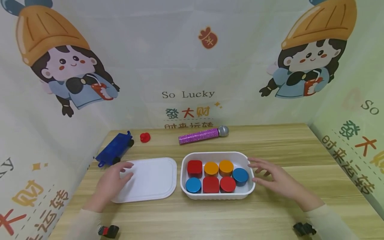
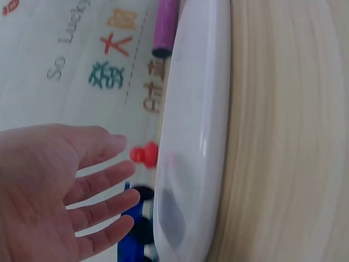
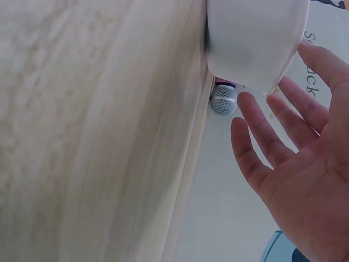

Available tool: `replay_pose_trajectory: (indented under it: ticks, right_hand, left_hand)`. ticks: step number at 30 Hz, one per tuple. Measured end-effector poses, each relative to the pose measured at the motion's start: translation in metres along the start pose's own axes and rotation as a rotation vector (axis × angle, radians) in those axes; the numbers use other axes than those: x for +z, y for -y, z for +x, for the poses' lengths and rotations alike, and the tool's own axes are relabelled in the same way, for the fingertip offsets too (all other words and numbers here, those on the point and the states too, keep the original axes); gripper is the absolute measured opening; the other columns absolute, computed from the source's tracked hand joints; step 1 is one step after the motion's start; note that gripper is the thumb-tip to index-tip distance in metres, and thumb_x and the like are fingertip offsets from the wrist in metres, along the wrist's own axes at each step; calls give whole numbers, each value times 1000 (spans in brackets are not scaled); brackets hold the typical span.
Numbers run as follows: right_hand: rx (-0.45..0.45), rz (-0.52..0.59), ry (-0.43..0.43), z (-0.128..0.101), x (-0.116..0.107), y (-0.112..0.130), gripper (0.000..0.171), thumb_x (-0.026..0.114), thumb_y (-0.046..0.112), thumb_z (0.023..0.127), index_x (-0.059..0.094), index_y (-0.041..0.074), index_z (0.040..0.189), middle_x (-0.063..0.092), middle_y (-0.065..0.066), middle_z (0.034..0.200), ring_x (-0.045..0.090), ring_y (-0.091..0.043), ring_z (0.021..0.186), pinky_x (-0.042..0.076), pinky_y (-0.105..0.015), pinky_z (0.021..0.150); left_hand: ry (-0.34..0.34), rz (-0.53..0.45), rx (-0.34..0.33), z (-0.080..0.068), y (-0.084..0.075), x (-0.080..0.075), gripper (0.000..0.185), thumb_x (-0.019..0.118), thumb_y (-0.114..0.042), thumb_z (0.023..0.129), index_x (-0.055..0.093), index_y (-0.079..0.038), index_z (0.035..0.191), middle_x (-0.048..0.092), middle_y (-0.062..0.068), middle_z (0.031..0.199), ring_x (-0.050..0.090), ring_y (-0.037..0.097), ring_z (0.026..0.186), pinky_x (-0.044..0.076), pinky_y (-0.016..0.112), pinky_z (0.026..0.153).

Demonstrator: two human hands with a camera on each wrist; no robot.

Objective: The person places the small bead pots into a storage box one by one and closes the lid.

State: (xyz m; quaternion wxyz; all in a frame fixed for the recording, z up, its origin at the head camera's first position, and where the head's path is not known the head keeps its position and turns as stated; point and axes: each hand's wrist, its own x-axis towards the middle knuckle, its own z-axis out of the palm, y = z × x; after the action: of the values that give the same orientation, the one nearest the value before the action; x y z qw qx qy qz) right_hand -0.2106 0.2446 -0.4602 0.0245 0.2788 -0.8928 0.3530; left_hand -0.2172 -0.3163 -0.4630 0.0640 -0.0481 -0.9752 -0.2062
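Observation:
A white rectangular box (image 1: 217, 196) on the table holds several red, orange and blue blocks, some round and some square with rounded corners. At the box's right end is my right hand (image 1: 277, 178), fingers spread, with fingertips right at the rim; the right wrist view shows its palm beside the white box wall (image 3: 251, 38). To the left of the box lies a flat white lid (image 1: 150, 180). My left hand (image 1: 112, 181) hovers over the lid's left edge with relaxed fingers and nothing in them. In the left wrist view, that hand (image 2: 65, 185) is next to the lid (image 2: 196, 109).
A blue toy cart (image 1: 115, 148) with black wheels stands at the back left, beyond my left hand. Beside it is a small red piece (image 1: 145, 137). A glittery purple microphone (image 1: 201, 136) with a silver head lies behind the box. Printed cloth (image 1: 186, 60) hangs behind the table.

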Motion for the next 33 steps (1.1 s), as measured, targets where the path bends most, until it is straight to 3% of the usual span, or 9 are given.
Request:
replay_pose_trajectory:
  ticks: [5, 9, 13, 21, 29, 33]
  right_hand:
    - [-3, 25, -1, -2, 0, -1, 44, 68, 27, 89, 58, 13, 130, 46, -10, 146, 63, -18, 96, 56, -31, 77]
    - [-15, 44, -10, -2, 2, -2, 44, 70, 26, 88, 59, 16, 129, 48, -7, 145, 63, -19, 97, 56, -31, 76]
    - [-15, 51, -12, -2, 4, -2, 44, 70, 27, 88, 59, 17, 129, 48, -6, 146, 63, -18, 97, 56, -31, 76]
    - [-18, 48, -7, -1, 6, -4, 45, 69, 29, 88, 59, 14, 130, 48, -7, 146, 63, -18, 96, 56, -29, 76]
    - [-3, 36, -16, -2, 4, -4, 46, 69, 28, 89, 58, 15, 131, 47, -6, 146, 63, -17, 98, 56, -30, 77]
    - [8, 42, -15, -3, 3, -3, 46, 68, 29, 89, 57, 16, 132, 47, -5, 147, 63, -17, 98, 56, -30, 78]
  left_hand:
    - [72, 52, -86, -8, 34, -13, 35, 65, -20, 89, 61, -3, 119, 67, 17, 111, 63, 31, 94, 52, 45, 72]
    - [96, 84, -80, -12, 52, -18, 38, 69, -18, 85, 62, 2, 116, 69, 17, 99, 66, 30, 86, 52, 45, 70]
    - [119, 106, -91, -16, 62, -18, 39, 70, -19, 83, 63, 1, 116, 70, 13, 92, 65, 28, 84, 51, 47, 71]
    - [128, 107, -79, -19, 69, -17, 36, 69, -23, 84, 63, -3, 114, 66, 3, 81, 55, 14, 70, 41, 30, 59]
    - [100, -43, -70, -13, 80, -10, 43, 68, -13, 84, 59, -3, 124, 65, 3, 79, 56, 10, 67, 45, 23, 51]
    - [139, -240, -81, -11, 88, -10, 47, 65, -8, 86, 52, -2, 131, 67, 12, 88, 61, 10, 68, 54, 24, 52]
